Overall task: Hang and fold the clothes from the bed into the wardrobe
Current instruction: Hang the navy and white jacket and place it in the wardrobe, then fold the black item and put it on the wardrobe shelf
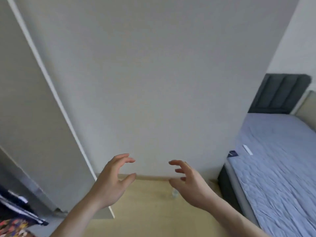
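Note:
My left hand (113, 181) and my right hand (189, 181) are raised side by side in front of a plain white wall, fingers spread and curled, holding nothing. The wardrobe (34, 117) stands at the left with its grey door edge running diagonally. Dark folded clothes (18, 211) and a bright patterned garment (13, 226) show inside it at the bottom left. The bed (277, 168) with a blue-grey quilted cover lies at the right, with no clothes visible on the part I see.
A dark padded headboard (280, 94) stands at the far end of the bed. A small white object (247, 149) lies on the cover near the bed's edge. Light wooden floor (153, 211) stretches below my hands to the wall.

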The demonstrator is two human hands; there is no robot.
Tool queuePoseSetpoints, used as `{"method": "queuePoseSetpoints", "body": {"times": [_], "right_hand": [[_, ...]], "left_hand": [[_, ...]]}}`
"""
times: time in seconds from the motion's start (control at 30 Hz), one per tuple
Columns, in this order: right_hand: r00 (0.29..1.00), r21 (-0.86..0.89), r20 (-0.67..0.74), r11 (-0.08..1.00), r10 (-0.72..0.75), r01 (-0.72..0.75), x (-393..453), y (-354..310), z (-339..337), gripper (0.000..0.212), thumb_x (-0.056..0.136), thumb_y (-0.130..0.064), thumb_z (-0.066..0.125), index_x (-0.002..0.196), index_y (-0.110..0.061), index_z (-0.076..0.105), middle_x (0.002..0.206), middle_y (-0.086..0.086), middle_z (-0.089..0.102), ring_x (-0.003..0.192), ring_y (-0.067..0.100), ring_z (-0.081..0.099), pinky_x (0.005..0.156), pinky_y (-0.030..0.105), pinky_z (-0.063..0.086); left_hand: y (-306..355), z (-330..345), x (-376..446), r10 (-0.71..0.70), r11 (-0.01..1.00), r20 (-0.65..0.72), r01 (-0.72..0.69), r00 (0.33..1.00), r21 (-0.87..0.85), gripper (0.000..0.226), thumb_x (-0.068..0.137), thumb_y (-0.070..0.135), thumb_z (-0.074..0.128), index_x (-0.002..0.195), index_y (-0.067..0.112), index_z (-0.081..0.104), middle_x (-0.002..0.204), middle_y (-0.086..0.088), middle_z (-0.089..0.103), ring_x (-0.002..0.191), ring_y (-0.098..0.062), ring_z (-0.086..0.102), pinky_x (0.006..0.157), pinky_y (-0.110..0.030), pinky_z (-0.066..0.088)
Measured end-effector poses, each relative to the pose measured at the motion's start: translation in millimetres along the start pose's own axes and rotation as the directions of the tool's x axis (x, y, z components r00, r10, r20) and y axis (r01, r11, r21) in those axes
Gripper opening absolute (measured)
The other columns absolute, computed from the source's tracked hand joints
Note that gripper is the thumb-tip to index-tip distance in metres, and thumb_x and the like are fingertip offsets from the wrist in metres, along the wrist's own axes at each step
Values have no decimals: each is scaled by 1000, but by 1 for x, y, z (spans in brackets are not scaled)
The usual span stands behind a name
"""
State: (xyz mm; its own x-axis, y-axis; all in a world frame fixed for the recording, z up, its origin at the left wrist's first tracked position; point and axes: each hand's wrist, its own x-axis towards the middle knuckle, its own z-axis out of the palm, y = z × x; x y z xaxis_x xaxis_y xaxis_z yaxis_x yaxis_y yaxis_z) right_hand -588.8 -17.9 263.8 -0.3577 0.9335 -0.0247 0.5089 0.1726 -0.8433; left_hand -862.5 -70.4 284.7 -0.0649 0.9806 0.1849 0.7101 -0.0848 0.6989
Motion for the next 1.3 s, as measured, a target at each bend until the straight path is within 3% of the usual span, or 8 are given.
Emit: {"method": "queuePoseSetpoints", "body": {"times": [0.13, 0.23, 0.37, 0.47, 0.53, 0.87, 1.1, 1.3], "right_hand": [[984, -10, -130, 992, 124, -126, -61, 68, -100, 40, 91, -41, 64, 126, -55, 50, 120, -32, 50, 116, -12, 51, 85, 11, 44], [955, 11, -241, 984, 175, -178, -102, 108, -158, 38, 93, -37, 66, 128, -47, 53, 128, -25, 54, 120, -7, 52, 94, 15, 46], [901, 51, -345, 964, 261, -260, -164, 153, -221, 40, 93, -35, 66, 129, -48, 53, 128, -30, 53, 121, -10, 50, 91, 6, 42], [818, 107, -456, 934, 351, -341, -210, 186, -260, 36, 94, -35, 64, 126, -49, 54, 134, -26, 53, 125, -5, 49, 105, 26, 46], [749, 154, -521, 908, 409, -389, -239, 206, -281, 35, 94, -36, 64, 124, -50, 54, 134, -25, 54, 125, -5, 50, 107, 28, 46], [474, 282, -694, 810, 542, -514, -319, 267, -377, 35, 94, -39, 66, 124, -51, 54, 134, -24, 53, 124, -6, 49, 104, 25, 47], [295, 354, -766, 758, 571, -547, -366, 302, -419, 35, 94, -35, 69, 122, -50, 55, 131, -28, 55, 122, -9, 50, 98, 21, 47], [205, 408, -773, 718, 600, -564, -417, 344, -454, 35, 93, -34, 71, 122, -48, 55, 133, -29, 53, 121, -7, 51, 96, 22, 50]], "left_hand": [[78, 100, 19, 119, 993, 108, -116, 987, -38, 30, 93, 27, 71, 117, 42, 62, 140, 30, 45, 130, 18, 37, 106, -8, 24], [131, 167, 29, 197, 979, 197, -183, 961, -84, 29, 94, 26, 70, 115, 42, 63, 138, 30, 46, 132, 13, 41, 107, -10, 26], [200, 246, 40, 283, 958, 340, -244, 897, -153, 25, 94, 29, 70, 115, 42, 63, 137, 33, 45, 127, 22, 37, 106, -17, 35], [249, 300, 53, 366, 930, 443, -301, 818, -213, 26, 94, 27, 71, 114, 42, 64, 136, 34, 45, 123, 23, 40, 87, -6, 42], [280, 337, 62, 429, 903, 493, -352, 757, -245, 27, 93, 26, 72, 114, 41, 65, 135, 34, 46, 120, 23, 42, 79, -2, 41], [404, 495, 104, 628, 768, 642, -480, 439, -423, 27, 90, 36, 73, 114, 45, 63, 137, 36, 46, 128, 16, 42, 107, -20, 36], [480, 584, 106, 683, 684, 695, -533, 226, -499, 30, 93, 36, 70, 121, 42, 61, 136, 32, 45, 125, 14, 43, 97, -3, 29], [538, 651, 85, 690, 648, 715, -538, 114, -539, 28, 92, 35, 71, 119, 39, 63, 134, 33, 46, 122, 21, 41, 95, 5, 25]]}}
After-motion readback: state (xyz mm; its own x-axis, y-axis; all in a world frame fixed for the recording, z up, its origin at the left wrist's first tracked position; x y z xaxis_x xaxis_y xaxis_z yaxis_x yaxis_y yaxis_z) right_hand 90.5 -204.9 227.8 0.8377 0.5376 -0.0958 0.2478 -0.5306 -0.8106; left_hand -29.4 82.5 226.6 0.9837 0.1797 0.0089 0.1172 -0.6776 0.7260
